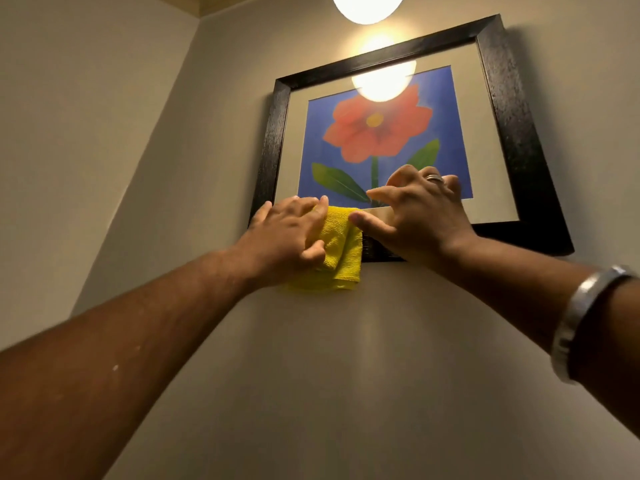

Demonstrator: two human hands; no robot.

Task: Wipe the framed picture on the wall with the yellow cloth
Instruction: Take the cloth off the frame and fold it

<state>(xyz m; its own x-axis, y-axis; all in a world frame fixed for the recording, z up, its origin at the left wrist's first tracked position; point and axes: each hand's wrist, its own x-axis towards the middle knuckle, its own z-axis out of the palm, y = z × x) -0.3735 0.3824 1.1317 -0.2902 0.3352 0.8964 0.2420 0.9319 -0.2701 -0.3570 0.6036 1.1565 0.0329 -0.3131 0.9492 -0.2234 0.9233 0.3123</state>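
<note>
A black-framed picture (509,109) of a red flower on a blue ground hangs high on the beige wall. The yellow cloth (341,247) is pressed against the frame's lower left corner and droops over the bottom rail onto the wall. My left hand (287,233) grips the cloth there, fingers curled into it. My right hand (415,216) rests with spread fingers on the glass and lower mat just right of the cloth, its thumb touching the cloth's edge. A ring sits on one right finger. The frame's lower left corner is hidden behind my hands.
A round lamp (369,5) glows above the picture and reflects in the glass. The wall corner (162,109) runs down to the left of the frame. A metal bracelet (581,317) is on my right wrist.
</note>
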